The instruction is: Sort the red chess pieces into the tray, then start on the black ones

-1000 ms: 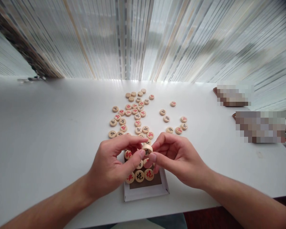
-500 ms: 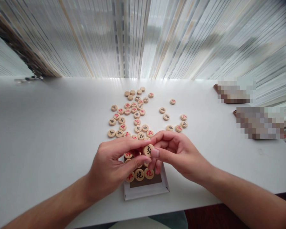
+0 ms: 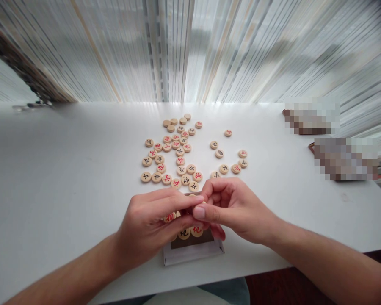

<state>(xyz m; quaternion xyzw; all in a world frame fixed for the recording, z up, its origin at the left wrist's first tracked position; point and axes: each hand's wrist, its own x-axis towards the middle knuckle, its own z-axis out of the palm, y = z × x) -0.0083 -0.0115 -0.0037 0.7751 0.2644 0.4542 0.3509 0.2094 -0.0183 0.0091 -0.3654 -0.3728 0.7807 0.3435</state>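
Note:
My left hand (image 3: 160, 216) and my right hand (image 3: 238, 207) meet over an open box (image 3: 193, 254) with pale walls and a brown bottom. A wooden xiangqi piece (image 3: 204, 203) is pinched between their fingertips, and only a sliver of its rim shows. Both hands are closed around it, thumbs in front. Inside the box lie several larger-looking pieces, among them a black-lettered one (image 3: 184, 232) and a red-lettered one (image 3: 197, 230). My fingers hide the rest of the box's contents.
Beyond the box, several round xiangqi pieces (image 3: 180, 170) with red or black characters are scattered on the white table (image 3: 66, 178). A few blank discs (image 3: 170, 128) lie farther back. Two blurred-out objects (image 3: 307, 120) stand at the right. A striped curtain (image 3: 130, 51) hangs behind.
The held piece has dropped slightly and turned out of sight behind my fingers, its black character now hidden. My right thumb has moved a little left and down. The view has shifted slightly.

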